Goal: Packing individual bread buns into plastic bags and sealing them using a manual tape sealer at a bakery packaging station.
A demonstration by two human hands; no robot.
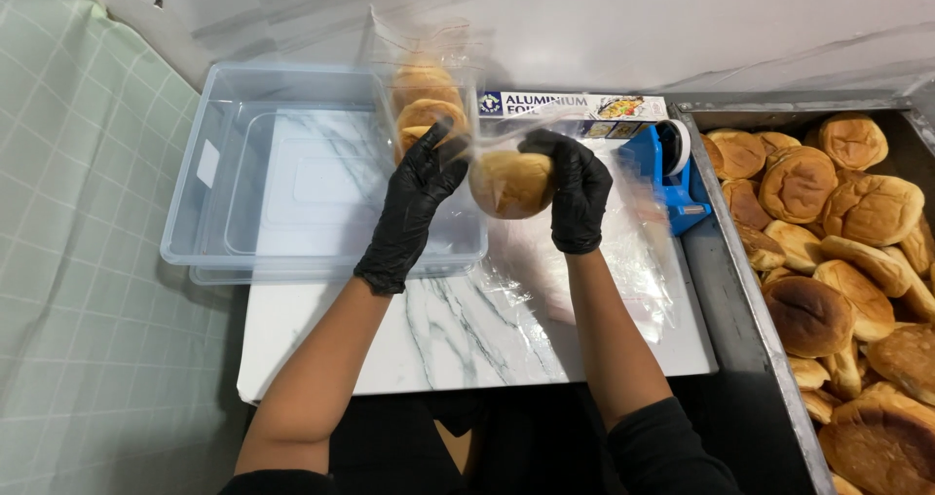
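Note:
Both my hands wear black gloves. My left hand [414, 198] grips a clear plastic bag [421, 52] that holds a few golden buns [426, 101], lifted above the marble board. My right hand [577, 191] holds one round bun [508, 183] at the bag's open mouth, partly wrapped in the clear film. The bag stands upright, its top pointing away from me.
An empty clear plastic tub [282, 179] sits at the left of the white marble board [443, 334]. A foil box [575, 106] and a blue tape dispenser [667, 169] lie behind. A metal tray [726, 271] with several buns [838, 252] fills the right. Loose clear bags [604, 271] lie on the board.

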